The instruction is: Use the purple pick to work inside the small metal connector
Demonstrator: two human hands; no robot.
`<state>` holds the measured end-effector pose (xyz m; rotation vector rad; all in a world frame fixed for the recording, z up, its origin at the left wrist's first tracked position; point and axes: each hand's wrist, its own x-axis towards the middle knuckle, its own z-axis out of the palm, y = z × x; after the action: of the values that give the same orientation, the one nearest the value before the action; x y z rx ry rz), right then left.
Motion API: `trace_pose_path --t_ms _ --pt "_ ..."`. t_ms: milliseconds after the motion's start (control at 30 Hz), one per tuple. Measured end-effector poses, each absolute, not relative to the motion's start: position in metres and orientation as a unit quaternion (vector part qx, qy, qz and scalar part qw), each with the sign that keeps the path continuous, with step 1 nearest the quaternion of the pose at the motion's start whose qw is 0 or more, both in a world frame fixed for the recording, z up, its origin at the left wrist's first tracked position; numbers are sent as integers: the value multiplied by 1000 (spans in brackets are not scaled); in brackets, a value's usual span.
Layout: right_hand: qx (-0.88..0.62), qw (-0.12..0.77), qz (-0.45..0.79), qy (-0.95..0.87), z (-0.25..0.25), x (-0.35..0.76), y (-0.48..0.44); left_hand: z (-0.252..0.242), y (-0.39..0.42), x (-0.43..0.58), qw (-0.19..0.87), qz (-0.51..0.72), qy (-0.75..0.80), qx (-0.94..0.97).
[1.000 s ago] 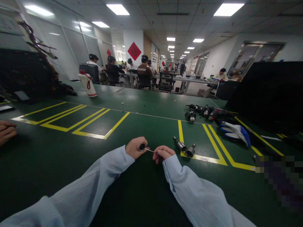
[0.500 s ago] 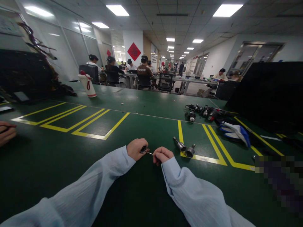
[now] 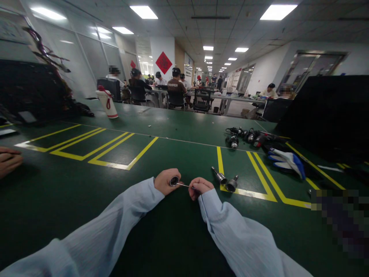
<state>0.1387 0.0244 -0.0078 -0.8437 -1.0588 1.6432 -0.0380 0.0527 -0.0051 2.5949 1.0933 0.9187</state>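
We have a hollow, round metal part over the near half of the bench, around the middle between its left and right sides. Its bright rim and dark mouth are turned toward us. Our left hand is closed around it, back of the hand upward, fingers curled behind and under the part. The left forearm slants in from the near left, wrist nearly straight.

A thin metal rod runs between our hands; its left end meets the rim area, though we cannot tell whether it goes inside. Our right hand pinches the other end, thumb and fingers drawn together, the rest folded in. The right forearm comes in from the near right. We cannot tell whether either hand rests on the bench.

Just right of the right hand, two stemmed metal cups lie beside each other by the yellow tape. Farther toward the bench's right side are blue-and-white gloves, with dark, silver-ended devices beyond them. Near the far edge, left of centre, stands a white cup with a red strap. Another person's hand shows at the left.
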Motion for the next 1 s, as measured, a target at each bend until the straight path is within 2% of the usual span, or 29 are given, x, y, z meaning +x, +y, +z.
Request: trace_pose_path --t_ms 367,733,1000 --pt "-365 495 636 -466 -11 134 18 -7 53 -38 -11 227 397 889" --pt "-332 481 683 -438 -10 138 24 -4 51 -37 94 314 376 867" --pt "-343 489 671 -439 -12 140 25 -6 52 -38 61 300 410 859"
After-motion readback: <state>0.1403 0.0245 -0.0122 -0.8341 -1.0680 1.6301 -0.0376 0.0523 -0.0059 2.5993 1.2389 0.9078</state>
